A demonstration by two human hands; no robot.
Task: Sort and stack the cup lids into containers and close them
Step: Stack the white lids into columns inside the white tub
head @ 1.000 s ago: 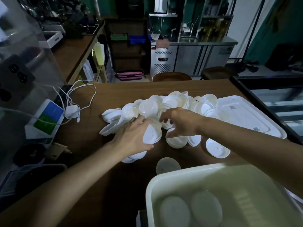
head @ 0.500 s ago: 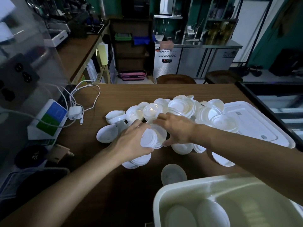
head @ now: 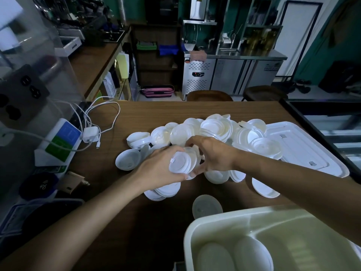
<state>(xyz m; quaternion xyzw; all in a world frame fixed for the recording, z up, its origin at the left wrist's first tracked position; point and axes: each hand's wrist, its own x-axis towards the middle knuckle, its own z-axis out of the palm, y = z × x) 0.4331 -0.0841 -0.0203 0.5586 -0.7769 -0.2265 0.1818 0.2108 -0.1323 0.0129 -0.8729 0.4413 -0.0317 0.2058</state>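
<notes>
Gathering loose lids into one stack is, by my judgement, the step in hand. At the left edge of the bench (head: 148, 114) a white charger (head: 90, 134) lies with its cable, well apart from the work. A single lid (head: 128, 160) lies alone just beside the left hand (head: 159, 169). This hand has its fingers curled round a small stack of lids (head: 180, 163), which it holds tilted on its edge. The right hand (head: 216, 156) meets the same stack from the other side, with thumb and fingers bent around it. I cannot tell whether it is adding a new lid or only pressing the stack together.

Behind both hands, toward the far edge, the pile of lids (head: 214, 127) is not yet sorted and spreads to the right. A flat cover (head: 304, 147) lies at the right edge, touching the pile. At the near right corner stands the open container (head: 230, 218) with two lids or short stacks already in it. One translucent lid (head: 207, 206) rests on the bench just beside its far wall.

The task looks to be at an early stage. The next move calls for the held lids to sit nested and of one kind. Then the stack must travel to the near right corner and go down beside those already in the container. The cover comes only after the pile is finished.
</notes>
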